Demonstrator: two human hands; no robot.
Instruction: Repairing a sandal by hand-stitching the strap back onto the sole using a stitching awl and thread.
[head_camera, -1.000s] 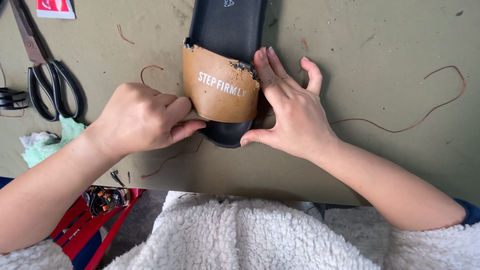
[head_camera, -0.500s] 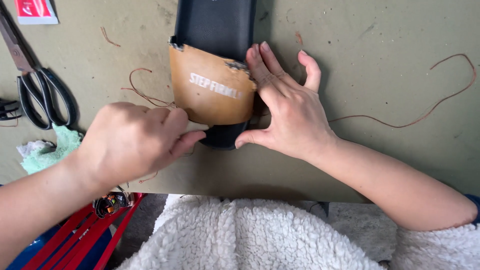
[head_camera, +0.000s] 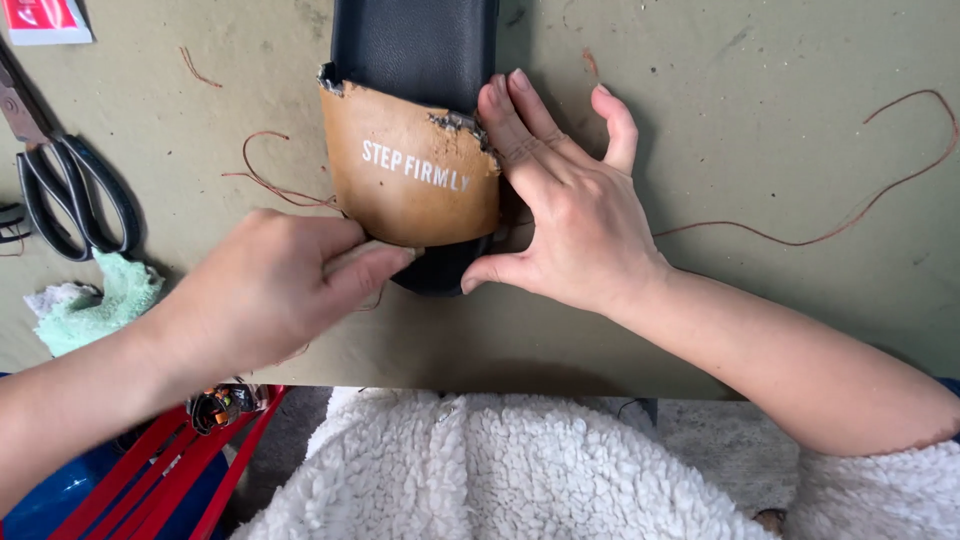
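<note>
Our left hand (head_camera: 265, 290) has slid down-left, its fingers (head_camera: 375, 265) pinched on the tan strap's (head_camera: 415, 170) near edge. Our right hand (head_camera: 570, 215), fingers spread, presses the black sandal's (head_camera: 415, 45) right side on the worktop (head_camera: 760, 150).

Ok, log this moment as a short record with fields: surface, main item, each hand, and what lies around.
surface: olive worktable
main item: black sandal sole with a tan insole piece lying on its near end
left hand: fingertips pinch the insole's near edge
right hand: pressed flat against the sole's right side
around: scissors far left, green cloth, brown thread on the right
</note>
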